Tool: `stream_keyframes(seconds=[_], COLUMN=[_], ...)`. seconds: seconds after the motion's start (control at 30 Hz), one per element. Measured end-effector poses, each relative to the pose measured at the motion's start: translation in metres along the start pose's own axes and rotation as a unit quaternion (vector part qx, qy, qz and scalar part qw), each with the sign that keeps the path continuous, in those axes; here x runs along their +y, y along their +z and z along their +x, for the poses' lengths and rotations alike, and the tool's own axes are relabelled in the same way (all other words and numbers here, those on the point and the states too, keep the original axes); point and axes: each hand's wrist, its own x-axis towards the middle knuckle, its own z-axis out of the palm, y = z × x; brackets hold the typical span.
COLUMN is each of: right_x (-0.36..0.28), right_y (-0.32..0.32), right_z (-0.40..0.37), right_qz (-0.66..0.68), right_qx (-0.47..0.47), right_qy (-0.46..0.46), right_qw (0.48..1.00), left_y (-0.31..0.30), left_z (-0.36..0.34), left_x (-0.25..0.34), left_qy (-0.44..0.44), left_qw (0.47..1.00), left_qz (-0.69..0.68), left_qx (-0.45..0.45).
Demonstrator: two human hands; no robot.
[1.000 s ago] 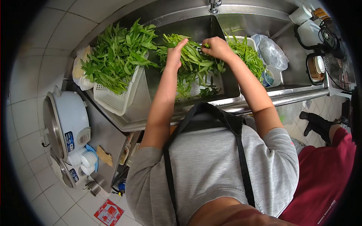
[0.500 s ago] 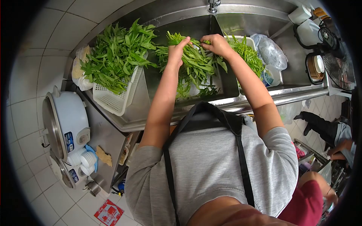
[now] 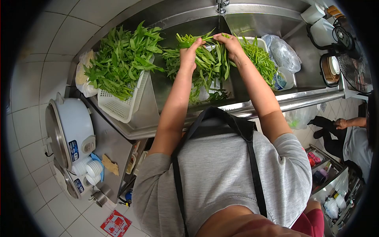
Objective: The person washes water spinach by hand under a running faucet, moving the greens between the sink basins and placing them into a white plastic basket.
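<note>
Over the sink basin [image 3: 161, 94], my left hand [image 3: 190, 55] is closed round a bunch of water spinach [image 3: 207, 63], its cut stems sticking out above the thumb and its leaves hanging down. My right hand [image 3: 230, 45] pinches stems of the greens just to the right, its fingertips close to the left hand's thumb. More leaves lie in the basin below. On the left, a big heap of leafy water spinach [image 3: 122, 59] overflows a white plastic basket [image 3: 118, 104]. To the right of my right hand, cut green stems [image 3: 258, 59] fill another white basket [image 3: 261, 42].
Clear plastic bags [image 3: 284, 55] and a white tub [image 3: 287, 79] stand right of the stems. A faucet [image 3: 222, 6] is at the back. A fan [image 3: 353, 59] is far right, a rice cooker [image 3: 75, 126] left. Another person [image 3: 355, 144] is at the lower right.
My right hand has come nearer my left hand, and the leaves by it now hang straight down. The person at the right has shifted, and the maroon-clothed person is lower.
</note>
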Motion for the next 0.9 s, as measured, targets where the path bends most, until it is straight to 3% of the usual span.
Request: stream_keyframes(seconds=[0.07, 0.13, 0.17, 0.23, 0.37, 0.43, 0.5, 0.57, 0.6, 0.63, 0.67, 0.7, 0.73, 0.77, 0.83, 0.87, 0.9], right_x=[0.002, 0.000, -0.007, -0.021, -0.061, -0.087, -0.103, -0.110, -0.111, -0.103, -0.102, -0.089, -0.077, -0.063, -0.069, -0.063, -0.073], right_y=[-0.008, -0.020, -0.030, -0.046, -0.101, -0.099, -0.096, -0.085, -0.068, -0.051, -0.026, -0.012, 0.000, 0.009, 0.026, 0.014, 0.007], right_z=[0.004, 0.008, 0.011, 0.008, 0.004, -0.002, -0.008, -0.008, -0.011, -0.009, -0.015, -0.015, -0.015, -0.012, -0.017, -0.014, -0.017], right_qz=[0.007, 0.149, 0.149, 0.136, 0.106, 0.037, -0.008, -0.251, -0.334, -0.414, -0.470, -0.486, -0.546, -0.595, -0.690, -0.651, -0.632], right_qx=[-0.001, 0.027, 0.055, 0.103, 0.040, 0.067, 0.048, 0.002, 0.025, 0.006, -0.013, -0.086, -0.104, -0.109, -0.129, -0.099, -0.091], right_qy=[0.006, 0.030, 0.041, -0.052, -0.155, -0.241, -0.238, -0.266, -0.184, -0.217, -0.128, -0.269, -0.247, -0.295, -0.138, -0.216, -0.207], right_qw=[1.000, 0.988, 0.986, 0.984, 0.981, 0.968, 0.970, 0.931, 0.924, 0.884, 0.873, 0.827, 0.794, 0.739, 0.698, 0.721, 0.742], left_y=[-0.001, -0.001, -0.004, -0.016, -0.045, -0.061, -0.063, -0.055, -0.048, -0.040, -0.032, -0.025, -0.013, -0.005, 0.003, 0.005, 0.004], left_z=[0.004, 0.000, -0.003, -0.003, -0.006, -0.002, -0.001, 0.001, 0.004, 0.008, 0.013, 0.015, 0.013, 0.014, 0.015, 0.016, 0.017], left_x=[-0.004, 0.005, 0.011, 0.016, 0.036, 0.037, 0.038, 0.040, 0.038, 0.034, 0.029, 0.025, 0.027, 0.024, 0.027, 0.030, 0.032], left_qy=[0.017, -0.003, -0.024, -0.016, -0.055, -0.058, -0.062, -0.071, -0.055, -0.054, -0.035, -0.017, -0.021, -0.005, -0.018, -0.018, -0.018], left_qw=[1.000, 1.000, 0.999, 0.999, 0.997, 0.997, 0.997, 0.997, 0.998, 0.997, 0.996, 0.995, 0.994, 0.994, 0.989, 0.989, 0.989], left_qz=[0.017, 0.006, -0.004, -0.011, -0.044, -0.053, -0.043, -0.012, 0.016, 0.031, 0.046, 0.061, 0.054, 0.044, 0.039, 0.040, 0.032], left_qx=[-0.003, 0.011, 0.027, 0.035, 0.020, -0.005, -0.009, -0.023, -0.036, -0.046, -0.061, -0.076, -0.094, -0.100, -0.139, -0.141, -0.141])
